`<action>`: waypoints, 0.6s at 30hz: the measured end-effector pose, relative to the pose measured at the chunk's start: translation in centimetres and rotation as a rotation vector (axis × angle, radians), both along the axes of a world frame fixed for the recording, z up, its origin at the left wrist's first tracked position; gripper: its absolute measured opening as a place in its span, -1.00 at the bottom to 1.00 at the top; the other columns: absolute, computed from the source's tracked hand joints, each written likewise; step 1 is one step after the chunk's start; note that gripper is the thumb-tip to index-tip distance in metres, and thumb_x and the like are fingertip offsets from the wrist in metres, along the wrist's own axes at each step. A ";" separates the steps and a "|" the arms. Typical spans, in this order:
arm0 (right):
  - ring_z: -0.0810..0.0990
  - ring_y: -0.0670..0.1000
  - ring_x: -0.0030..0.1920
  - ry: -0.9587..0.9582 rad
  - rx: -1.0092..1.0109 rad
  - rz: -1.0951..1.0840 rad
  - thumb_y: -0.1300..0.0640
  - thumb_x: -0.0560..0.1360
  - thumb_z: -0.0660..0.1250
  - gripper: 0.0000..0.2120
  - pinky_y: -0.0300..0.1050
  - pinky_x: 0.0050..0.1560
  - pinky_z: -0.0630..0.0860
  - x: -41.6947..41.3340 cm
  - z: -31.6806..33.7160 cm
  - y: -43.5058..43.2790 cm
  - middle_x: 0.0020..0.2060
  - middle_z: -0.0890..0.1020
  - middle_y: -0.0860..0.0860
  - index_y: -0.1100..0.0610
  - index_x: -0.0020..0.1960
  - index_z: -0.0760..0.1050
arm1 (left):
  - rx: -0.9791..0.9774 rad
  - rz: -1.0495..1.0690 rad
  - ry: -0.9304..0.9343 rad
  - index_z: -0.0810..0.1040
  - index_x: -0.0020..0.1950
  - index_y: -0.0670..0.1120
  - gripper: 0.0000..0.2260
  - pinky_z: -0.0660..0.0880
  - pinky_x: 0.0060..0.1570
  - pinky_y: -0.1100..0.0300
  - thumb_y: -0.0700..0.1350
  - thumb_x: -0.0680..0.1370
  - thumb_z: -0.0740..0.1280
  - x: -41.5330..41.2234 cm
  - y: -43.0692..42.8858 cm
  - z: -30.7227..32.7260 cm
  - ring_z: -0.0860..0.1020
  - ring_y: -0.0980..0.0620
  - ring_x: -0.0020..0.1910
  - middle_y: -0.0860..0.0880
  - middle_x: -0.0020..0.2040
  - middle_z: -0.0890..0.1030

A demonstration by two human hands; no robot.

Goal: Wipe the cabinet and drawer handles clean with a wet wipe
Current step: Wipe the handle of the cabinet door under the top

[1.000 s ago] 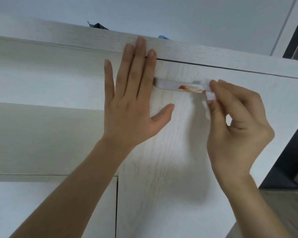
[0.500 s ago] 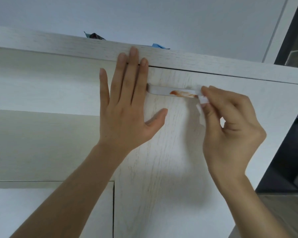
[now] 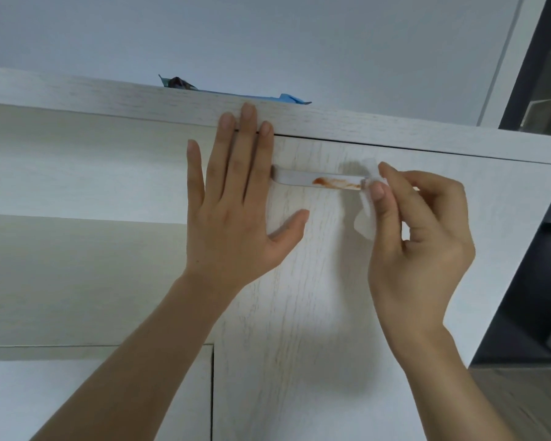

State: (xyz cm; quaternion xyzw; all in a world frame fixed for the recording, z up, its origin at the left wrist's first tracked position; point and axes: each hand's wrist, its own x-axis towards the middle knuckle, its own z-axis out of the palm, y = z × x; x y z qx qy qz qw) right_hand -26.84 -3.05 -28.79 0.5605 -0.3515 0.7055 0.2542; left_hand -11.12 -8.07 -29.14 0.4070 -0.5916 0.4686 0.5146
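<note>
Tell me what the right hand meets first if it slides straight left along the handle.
Likely the orange smear on the handle, beside the wet wipe the right hand pinches; the left hand comes later.

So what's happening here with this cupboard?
A person is cleaning a pale cabinet handle. Their right hand pinches a white wet wipe at the handle's right end, beside a reddish-orange smear that is not yet wiped off. Their left hand lies flat with straight fingers against the cabinet door, by the handle's left end.
</note>
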 end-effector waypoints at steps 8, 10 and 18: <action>0.50 -0.17 -0.19 0.023 0.064 0.043 0.23 0.51 0.36 -0.86 -0.54 -0.09 0.35 -0.3 1.0 1.0 -0.11 0.56 0.01 0.19 0.04 0.63 | -0.002 -0.020 0.004 0.21 0.47 -0.28 -0.29 0.06 0.44 -0.21 0.22 0.54 0.20 0.1 -0.1 0.0 0.16 -0.20 0.47 -0.26 0.47 0.24; 0.50 -0.12 -0.19 0.047 0.048 0.009 0.25 0.50 0.37 -0.83 -0.54 -0.07 0.35 -0.1 0.9 0.9 -0.12 0.54 0.00 0.21 0.08 0.61 | -0.004 -0.021 0.004 0.21 0.48 -0.27 -0.29 0.05 0.44 -0.21 0.23 0.54 0.20 0.1 -0.1 0.0 0.16 -0.19 0.47 -0.25 0.47 0.22; 0.48 -0.24 -0.14 -0.064 -0.011 0.073 0.21 0.52 0.35 -0.83 -0.48 -0.06 0.37 -0.8 0.6 0.7 -0.09 0.50 -0.06 0.13 0.10 0.57 | 0.007 -0.042 0.007 0.20 0.48 -0.26 -0.30 0.06 0.45 -0.20 0.22 0.54 0.20 0.1 0.0 -0.1 0.16 -0.18 0.48 -0.24 0.47 0.21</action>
